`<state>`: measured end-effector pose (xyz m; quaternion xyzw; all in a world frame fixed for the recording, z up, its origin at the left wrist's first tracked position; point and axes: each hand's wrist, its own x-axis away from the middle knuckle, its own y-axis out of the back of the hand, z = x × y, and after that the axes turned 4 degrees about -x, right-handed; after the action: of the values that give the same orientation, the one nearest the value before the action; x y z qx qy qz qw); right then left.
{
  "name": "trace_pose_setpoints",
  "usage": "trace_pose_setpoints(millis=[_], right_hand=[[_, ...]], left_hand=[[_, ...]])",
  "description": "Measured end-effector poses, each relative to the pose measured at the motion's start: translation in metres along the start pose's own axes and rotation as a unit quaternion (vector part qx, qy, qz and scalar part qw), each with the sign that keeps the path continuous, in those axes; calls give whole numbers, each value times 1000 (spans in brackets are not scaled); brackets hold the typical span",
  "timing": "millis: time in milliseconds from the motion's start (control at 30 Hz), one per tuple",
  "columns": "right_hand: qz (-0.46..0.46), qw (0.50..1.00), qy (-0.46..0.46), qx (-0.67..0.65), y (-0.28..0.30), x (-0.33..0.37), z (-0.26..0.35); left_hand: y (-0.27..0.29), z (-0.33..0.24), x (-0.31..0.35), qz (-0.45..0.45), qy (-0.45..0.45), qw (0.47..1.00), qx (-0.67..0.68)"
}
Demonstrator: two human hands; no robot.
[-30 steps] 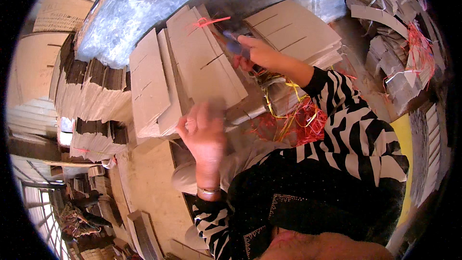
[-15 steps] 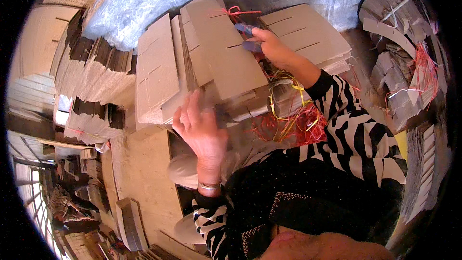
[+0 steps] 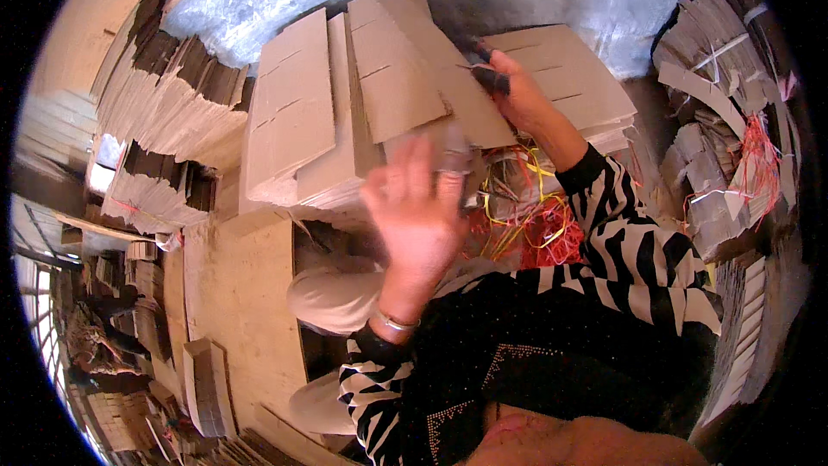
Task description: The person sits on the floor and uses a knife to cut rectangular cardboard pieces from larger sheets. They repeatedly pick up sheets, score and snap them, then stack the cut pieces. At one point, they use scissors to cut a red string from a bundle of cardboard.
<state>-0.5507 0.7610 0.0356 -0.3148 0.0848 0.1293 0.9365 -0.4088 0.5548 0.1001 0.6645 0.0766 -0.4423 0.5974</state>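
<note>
Had right hand (image 3: 526,97) at right edge of fanned slotted cardboard sheets (image 3: 392,73), blurred left hand (image 3: 418,214) near lower edge; could not tell either grip. Had sheets lying between left cardboard stack (image 3: 289,112) and right cardboard stack (image 3: 573,73).

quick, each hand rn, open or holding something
Left hand: blurred, by the near edge of the cardboard sheets; grip cannot be told.
Right hand: by their right edge; grip cannot be told.

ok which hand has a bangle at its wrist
The left hand: a silvery bangle circles its wrist, while the right hand, by the cardboard pile, shows none.
</note>
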Motion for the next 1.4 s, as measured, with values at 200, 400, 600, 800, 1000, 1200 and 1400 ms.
trace_pose_setpoints(millis=[200,400,600,800,1000,1200,1400], right_hand=[[-46,995,93,4,6,8,13],[-35,996,84,-25,-41,18,32],[26,971,147,186,-59,-9,31],[-44,996,59,56,-32,2,35],[-68,988,-50,133,32,37,-15],[-11,983,-184,-3,21,76,-14],[-10,997,-41,59,-19,90,-63]], left_hand=[[3,-8,-2,4,21,981,192],[23,12,-18,25,307,678,668],[15,25,-54,-74,256,854,448],[96,44,-100,-19,108,984,-139],[28,-8,-125,125,59,946,-293],[-30,-4,-130,264,25,928,-260],[-33,39,-118,325,102,928,-151]])
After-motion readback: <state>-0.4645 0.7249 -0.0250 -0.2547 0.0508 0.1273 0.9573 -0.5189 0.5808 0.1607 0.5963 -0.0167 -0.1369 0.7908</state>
